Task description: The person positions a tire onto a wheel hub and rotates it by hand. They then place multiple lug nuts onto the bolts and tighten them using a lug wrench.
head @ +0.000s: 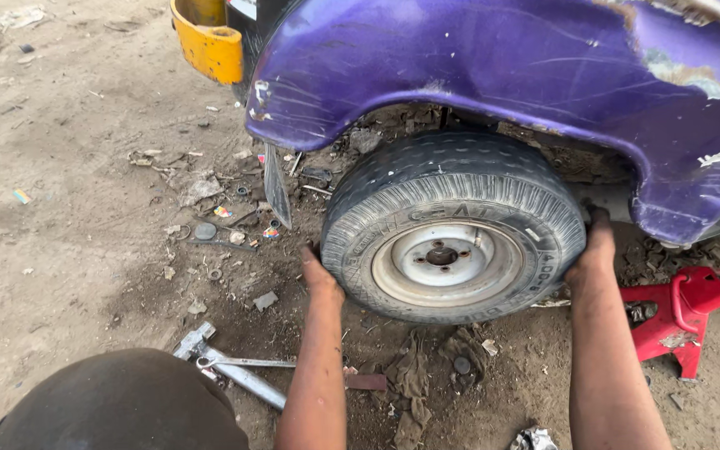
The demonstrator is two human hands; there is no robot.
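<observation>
- Black rubber, worn tread: wheel [453, 227] with pale steel rim, standing upright under the purple wheel arch [493, 71], a little right of centre of my view. Its hub shows bare holes and I see no nuts in them; my judgement is that nothing fastens it but my grip.
- My left hand [318, 273], at the tyre's 9 o'clock: palm pressed flat to the sidewall, fingers wrapped behind the tread, clasping the tyre.
- My right hand [597, 243], at the tyre's 3 o'clock: same hold, fingers curled round the tread and out of sight.
- Red jack stand [675, 315], at 4 o'clock from the wheel, just beside my right forearm. Whether it bears the vehicle I cannot tell. Risk: if the body settles, my right hand sits in the gap between tyre and arch.
- Torn, rusted edge of the arch above my right hand. Risk: a cut knuckle if the wheel jerks upward.
- Loose sandy ground [68, 208]. Risk: the tyre's base slides and the wheel tips toward my knees.
- Metal wrench [231, 367] and rags [414, 375], at 7 and 6 o'clock. Risk: wheel lands on them and rolls.
</observation>
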